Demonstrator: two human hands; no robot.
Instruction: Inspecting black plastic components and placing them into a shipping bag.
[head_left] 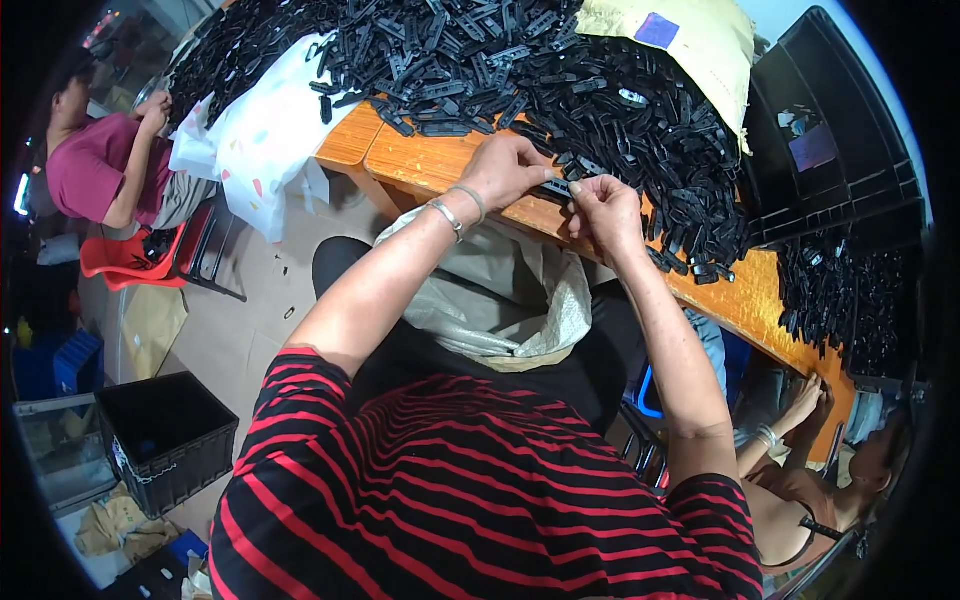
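Note:
Between my two hands, just over the near edge of the wooden table [410,160], is a small black plastic strip [557,187]. My left hand [503,178] pinches its left end between thumb and fingers. At the other end my right hand [607,212] grips it the same way, with the fingers curled. Fingers cover part of the strip, so its exact kind does not show. Large heaps of similar black plastic pieces [640,135] lie on the table beyond my hands. Below them a whitish woven sack [480,290] sits with its mouth spread in my lap.
A pale yellow sack [700,50] and a black crate [835,130] stand at the back right. A white plastic bag [265,140] hangs at the table's left. Another black crate [165,440] is on the floor. One person [105,170] sits far left, another [820,480] at right.

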